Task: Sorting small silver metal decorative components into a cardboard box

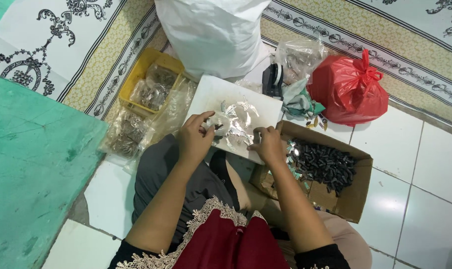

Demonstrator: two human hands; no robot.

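On the tiled floor (pixel 415 164), a person sits with a white board (pixel 213 94) resting across the lap. Small silver metal pieces (pixel 241 122) lie scattered on the board, some leaf-shaped, some too small to tell.

Left hand (pixel 195 137): fingers curled, thumb and forefinger pinched on a small pale piece (pixel 217 121) at the middle of the board. What kind of piece it is cannot be told.

Right hand (pixel 267 144): fingers bent and pressed down at the board's near right edge, among the silver pieces. Whether it grips one cannot be told.

Just right of the right hand, touching the board's corner: open cardboard box (pixel 355 199) holding a heap of small dark cylinders (pixel 323 167), with a few silver bits along its left side.

Beyond the board: large white sack (pixel 211 30); red plastic bag (pixel 348 89), knotted at the top, to the right; a clear bag (pixel 298 57) between them; a crumpled teal cloth (pixel 298 102) below it.

Left of the board: yellow basket (pixel 139 74) with clear bags of metal parts; another such bag (pixel 126 132) on the floor beside it. Green mat (pixel 31 164) at far left.
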